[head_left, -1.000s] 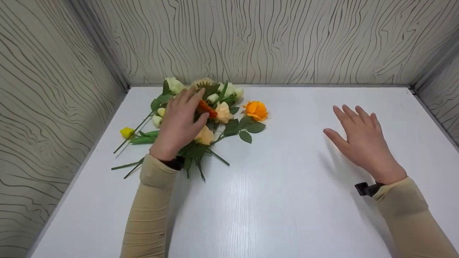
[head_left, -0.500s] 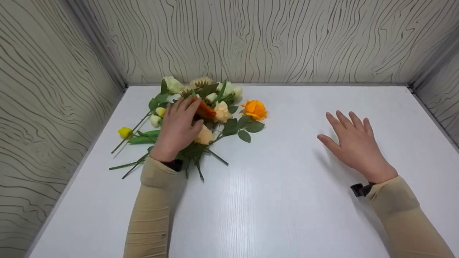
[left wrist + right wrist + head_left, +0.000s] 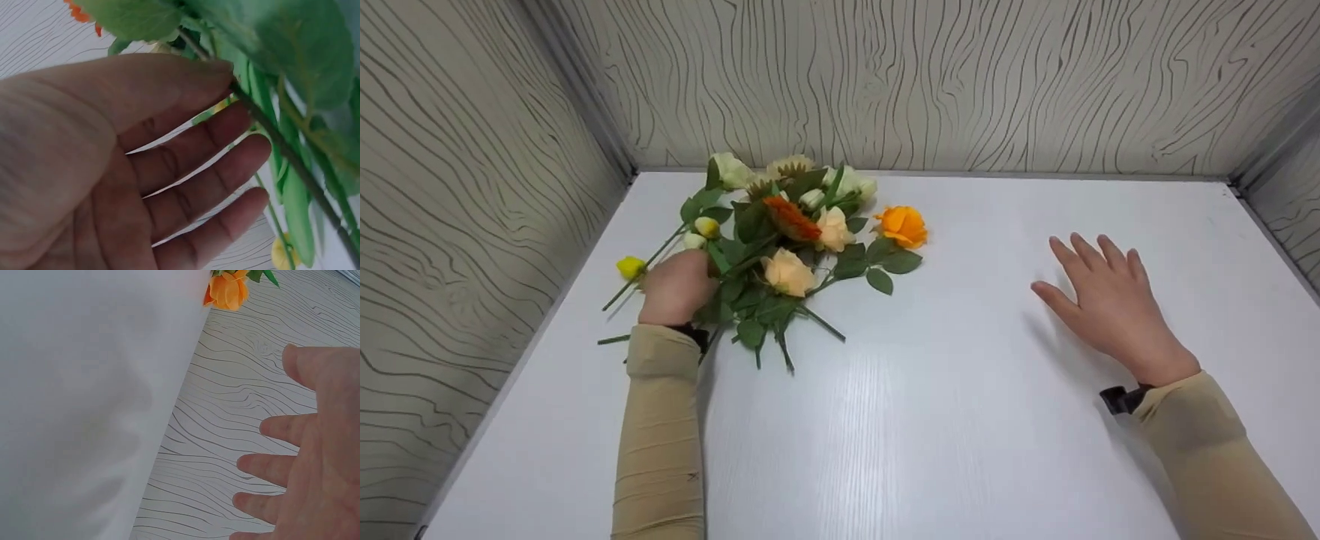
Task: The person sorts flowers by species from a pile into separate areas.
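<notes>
In the head view my left hand (image 3: 679, 285) reaches into the left side of a heap of artificial flowers. The left wrist view shows its thumb and index finger pinching a thin dark stem (image 3: 287, 149) among green leaves; the other fingers stretch out beneath. That stem's bloom is hidden. Close by lie a yellow tulip (image 3: 631, 267) and a yellow-and-white bud (image 3: 706, 227). Further right in the heap are a peach rose (image 3: 789, 273), a rust-orange flower (image 3: 793, 219) and an orange rose (image 3: 903, 226). My right hand (image 3: 1117, 307) hovers over the table's right side, fingers spread, holding nothing.
The white table (image 3: 945, 420) stands against a wood-grain patterned back wall (image 3: 930, 82), with a similar wall on the left (image 3: 450, 225). White flowers (image 3: 731, 171) lie at the heap's back, near the wall. Several cut stems (image 3: 825, 324) point toward the front.
My left hand has moved from above the middle of the heap down and left, its fingers now closed on a stem. The right hand has stayed nearly still after a slight shift left.
</notes>
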Available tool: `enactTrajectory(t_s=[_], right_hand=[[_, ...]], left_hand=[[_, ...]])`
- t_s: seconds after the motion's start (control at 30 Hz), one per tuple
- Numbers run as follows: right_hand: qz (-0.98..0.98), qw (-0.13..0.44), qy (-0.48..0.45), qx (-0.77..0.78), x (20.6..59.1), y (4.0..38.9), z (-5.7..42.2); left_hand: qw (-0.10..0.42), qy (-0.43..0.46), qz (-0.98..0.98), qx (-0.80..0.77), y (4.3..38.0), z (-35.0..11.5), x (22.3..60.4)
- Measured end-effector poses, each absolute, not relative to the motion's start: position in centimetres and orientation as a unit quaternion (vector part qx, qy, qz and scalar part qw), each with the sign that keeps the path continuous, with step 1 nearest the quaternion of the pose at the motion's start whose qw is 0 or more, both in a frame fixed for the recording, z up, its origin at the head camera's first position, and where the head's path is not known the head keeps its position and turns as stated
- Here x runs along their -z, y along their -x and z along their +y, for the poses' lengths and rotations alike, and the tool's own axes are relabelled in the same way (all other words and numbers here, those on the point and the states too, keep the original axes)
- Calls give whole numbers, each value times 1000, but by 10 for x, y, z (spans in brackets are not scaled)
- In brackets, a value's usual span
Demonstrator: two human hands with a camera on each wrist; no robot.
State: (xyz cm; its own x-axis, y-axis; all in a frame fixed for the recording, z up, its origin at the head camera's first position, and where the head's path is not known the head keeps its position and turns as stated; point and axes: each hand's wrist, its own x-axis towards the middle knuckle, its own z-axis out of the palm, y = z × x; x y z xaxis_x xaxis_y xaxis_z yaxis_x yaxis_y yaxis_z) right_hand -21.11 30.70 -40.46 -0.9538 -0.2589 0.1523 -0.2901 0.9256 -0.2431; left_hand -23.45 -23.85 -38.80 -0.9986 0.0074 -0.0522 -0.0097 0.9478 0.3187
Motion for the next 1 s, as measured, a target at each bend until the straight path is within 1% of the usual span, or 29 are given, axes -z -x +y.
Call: enactTrajectory(t_s=[0.1, 0.23, 0.3, 0.37, 0.57, 0.7, 0.73, 0.77, 0.9, 0.97, 1.0], right_hand=[[-979, 59, -138, -134, 406, 210, 308], [-979, 62, -140, -133, 405, 209, 307], [-979, 67, -143, -132, 404, 209, 306], [-977, 75, -148, -133, 403, 209, 304], [-966, 104, -170, -164, 399, 207, 294], [-945, 122, -182, -241, 397, 199, 277], [-938, 114, -179, -276, 396, 197, 271], [-926, 95, -176, -320, 396, 194, 265], [-856, -24, -145, -496, 398, 185, 237], [-821, -77, -130, -550, 401, 181, 225], [-812, -93, -126, -563, 403, 179, 220]], left_hand=[[24, -4, 987, -160, 237, -235, 387], [-2, -10, 985, -171, 234, -230, 379], [-12, -20, 978, -206, 232, -224, 373], [-9, -33, 962, -272, 230, -214, 367], [22, -101, 873, -477, 232, -160, 354], [46, -134, 795, -590, 235, -108, 356], [55, -142, 773, -616, 235, -95, 358], [66, -148, 751, -640, 235, -83, 361], [97, -162, 701, -688, 232, -44, 373], [104, -160, 694, -695, 228, -32, 379], [105, -160, 693, -695, 227, -27, 382]])
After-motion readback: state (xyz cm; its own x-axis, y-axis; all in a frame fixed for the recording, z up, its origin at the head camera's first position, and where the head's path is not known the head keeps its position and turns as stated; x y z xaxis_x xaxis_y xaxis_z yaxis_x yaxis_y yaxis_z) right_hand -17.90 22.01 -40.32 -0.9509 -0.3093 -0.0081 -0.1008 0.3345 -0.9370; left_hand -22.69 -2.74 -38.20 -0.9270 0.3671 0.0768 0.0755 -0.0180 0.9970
